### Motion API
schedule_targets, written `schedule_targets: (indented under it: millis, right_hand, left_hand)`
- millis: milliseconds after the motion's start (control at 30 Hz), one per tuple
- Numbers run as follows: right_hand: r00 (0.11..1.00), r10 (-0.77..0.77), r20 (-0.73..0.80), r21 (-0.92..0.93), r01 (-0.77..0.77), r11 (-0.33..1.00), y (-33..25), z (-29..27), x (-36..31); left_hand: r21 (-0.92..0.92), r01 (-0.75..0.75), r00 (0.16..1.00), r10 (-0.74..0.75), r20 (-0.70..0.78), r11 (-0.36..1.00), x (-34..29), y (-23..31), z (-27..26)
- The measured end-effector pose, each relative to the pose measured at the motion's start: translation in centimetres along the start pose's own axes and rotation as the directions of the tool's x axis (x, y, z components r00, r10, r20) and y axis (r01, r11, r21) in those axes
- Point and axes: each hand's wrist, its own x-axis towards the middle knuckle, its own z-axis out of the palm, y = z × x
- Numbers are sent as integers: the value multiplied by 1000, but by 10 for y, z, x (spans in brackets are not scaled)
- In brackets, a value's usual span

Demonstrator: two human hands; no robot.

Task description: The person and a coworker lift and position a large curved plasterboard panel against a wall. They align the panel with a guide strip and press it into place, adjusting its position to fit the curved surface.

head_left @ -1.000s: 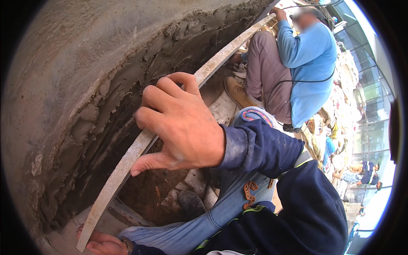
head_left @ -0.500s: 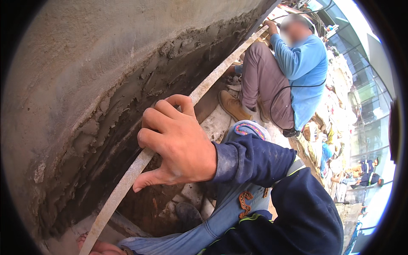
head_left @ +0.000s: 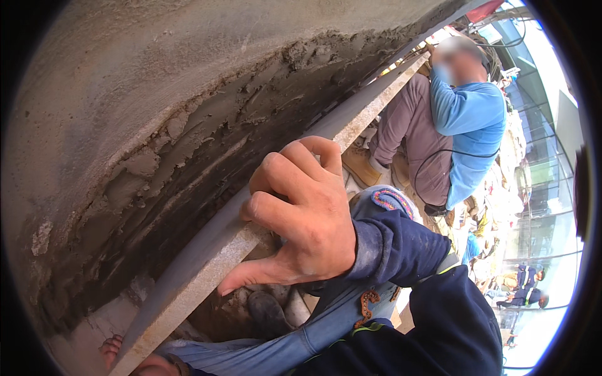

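Observation:
A long, straight grey bar, like a plasterer's straightedge, slants from the lower left to the upper right. My right hand is closed around its middle, fingers over the far edge and thumb along the near side. At the lower left, my left hand grips the near end, partly hidden behind the bar. A co-worker in a blue top crouches beyond, one hand at the far end. Beside the bar runs a band of rough, wet-looking mortar along the wall; whether they touch, I cannot tell.
Smooth grey wall rises above the mortar. My bent, denim-clad leg is beneath my right arm. A dark cable crosses the co-worker's side. Rubble and sacks lie behind them, and more people are farther off at the right.
The bar has turned, so its broad face now shows beside the narrow edge. My right hand and the bar's far end appear farther right. Both hands keep their grip.

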Motion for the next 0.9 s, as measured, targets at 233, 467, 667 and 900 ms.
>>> schedule_targets:
  millis: [233, 467, 667, 900]
  right_hand:
    - [995, -81, -66, 9, 82, 997, 4, 7, 3]
    - [983, -143, -113, -36, 139, 990, 0, 11, 4]
    - [985, -130, -112, -29, 127, 991, -2, 8, 2]
    - [982, -148, -121, -42, 144, 989, 4, 14, 0]
  left_hand:
    - [-128, -52, 970, 80, 230, 990, 9, -5, -29]
    - [13, -287, 945, 281, 168, 958, 8, 11, 32]
    - [44, -258, 947, 244, 208, 965, 9, 15, 44]
    - [86, -337, 924, 312, 223, 937, 13, 11, 30]
